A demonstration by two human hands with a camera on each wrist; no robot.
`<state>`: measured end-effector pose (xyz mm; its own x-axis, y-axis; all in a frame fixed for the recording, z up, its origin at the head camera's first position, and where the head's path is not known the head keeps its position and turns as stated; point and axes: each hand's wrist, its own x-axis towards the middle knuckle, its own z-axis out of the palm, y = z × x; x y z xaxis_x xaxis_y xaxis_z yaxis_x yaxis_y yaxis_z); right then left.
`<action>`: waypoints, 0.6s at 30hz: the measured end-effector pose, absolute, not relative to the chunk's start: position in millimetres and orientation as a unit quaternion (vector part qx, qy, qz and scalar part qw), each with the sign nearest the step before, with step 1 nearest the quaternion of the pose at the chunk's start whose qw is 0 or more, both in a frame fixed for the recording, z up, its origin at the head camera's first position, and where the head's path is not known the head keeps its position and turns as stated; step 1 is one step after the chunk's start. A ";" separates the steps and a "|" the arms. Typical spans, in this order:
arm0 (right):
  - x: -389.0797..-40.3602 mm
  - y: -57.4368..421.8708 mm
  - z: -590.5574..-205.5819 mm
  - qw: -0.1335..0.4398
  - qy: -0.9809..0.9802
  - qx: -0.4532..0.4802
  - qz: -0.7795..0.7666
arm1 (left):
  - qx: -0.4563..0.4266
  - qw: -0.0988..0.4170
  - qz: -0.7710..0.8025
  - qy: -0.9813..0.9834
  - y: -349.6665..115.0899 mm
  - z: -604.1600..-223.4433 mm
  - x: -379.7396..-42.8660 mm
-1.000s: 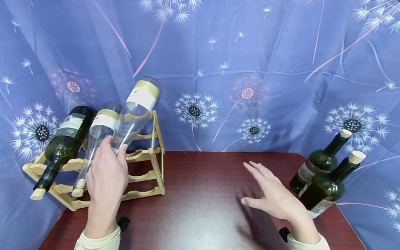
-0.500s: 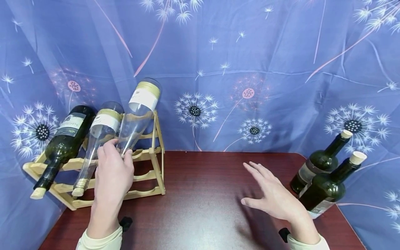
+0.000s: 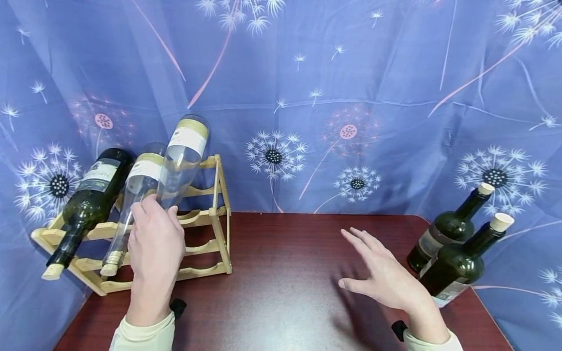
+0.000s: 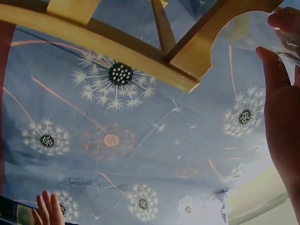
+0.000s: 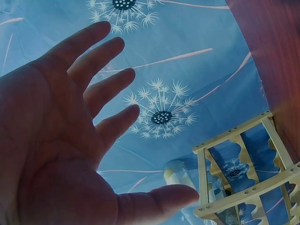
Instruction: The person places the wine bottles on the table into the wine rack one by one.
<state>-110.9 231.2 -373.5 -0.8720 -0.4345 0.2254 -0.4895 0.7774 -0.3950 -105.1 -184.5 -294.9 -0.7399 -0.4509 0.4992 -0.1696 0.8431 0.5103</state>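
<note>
My left hand (image 3: 157, 239) grips a clear glass wine bottle (image 3: 184, 144) by its neck, base tilted up and away, over the top tier of a wooden wine rack (image 3: 215, 214). The hand hides the bottle's mouth. Just left of it, a second clear bottle (image 3: 147, 170) with a cork lies in the rack, beside a dark green corked bottle (image 3: 94, 190). In the left wrist view, thumb and fingers (image 4: 274, 70) close round the glass beside a rack rail (image 4: 197, 56). My right hand (image 3: 384, 273) hovers over the table, fingers spread and holding nothing.
Two dark green corked bottles, one behind (image 3: 454, 222) and one in front (image 3: 461, 258), stand upright at the table's right side. The dark red table (image 3: 281, 273) ends at a blue curtain (image 3: 307, 97) printed with dandelions.
My left hand first drew the clear bottle slightly right and toward me, then shifted it left and lowered its base, closer to the second clear bottle. The right hand has stayed still.
</note>
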 end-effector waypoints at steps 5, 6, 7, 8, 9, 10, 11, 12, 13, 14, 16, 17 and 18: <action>-111.0 230.7 -373.1 0.056 -0.941 0.245 0.227 | 0.186 0.314 -0.205 -0.908 -186.6 -294.8 -108.6; -111.0 230.7 -373.2 0.055 -0.941 0.245 0.227 | 0.187 0.315 -0.202 -0.908 -186.6 -295.5 -109.4; -111.0 230.7 -373.4 0.054 -0.941 0.245 0.227 | 0.187 0.319 -0.198 -0.908 -186.4 -296.4 -110.3; -111.1 230.6 -373.6 0.054 -0.941 0.244 0.227 | 0.187 0.324 -0.194 -0.907 -186.1 -297.4 -111.2; -111.2 230.6 -373.9 0.054 -0.941 0.244 0.227 | 0.188 0.328 -0.190 -0.906 -185.8 -298.2 -112.0; -111.2 230.5 -374.1 0.054 -0.941 0.245 0.227 | 0.189 0.330 -0.186 -0.906 -185.7 -298.5 -112.9; -111.3 230.4 -374.3 0.054 -0.941 0.245 0.226 | 0.191 0.332 -0.182 -0.906 -185.4 -298.7 -113.7; -111.4 230.4 -374.5 0.055 -0.941 0.245 0.226 | 0.192 0.332 -0.179 -0.906 -185.3 -298.5 -114.5; -111.5 230.4 -374.7 0.055 -0.941 0.246 0.227 | 0.194 0.332 -0.176 -0.906 -185.1 -298.1 -115.2; -111.5 230.4 -374.8 0.056 -0.941 0.247 0.227 | 0.195 0.330 -0.173 -0.907 -184.9 -297.5 -115.9; -111.7 230.4 -374.9 0.058 -0.940 0.249 0.226 | 0.197 0.322 -0.170 -0.910 -184.5 -296.3 -117.0; -111.8 230.4 -374.9 0.058 -0.940 0.249 0.227 | 0.197 0.318 -0.169 -0.912 -184.2 -295.9 -117.5; -111.8 230.4 -374.9 0.059 -0.940 0.250 0.227 | 0.198 0.316 -0.167 -0.913 -184.0 -295.4 -117.9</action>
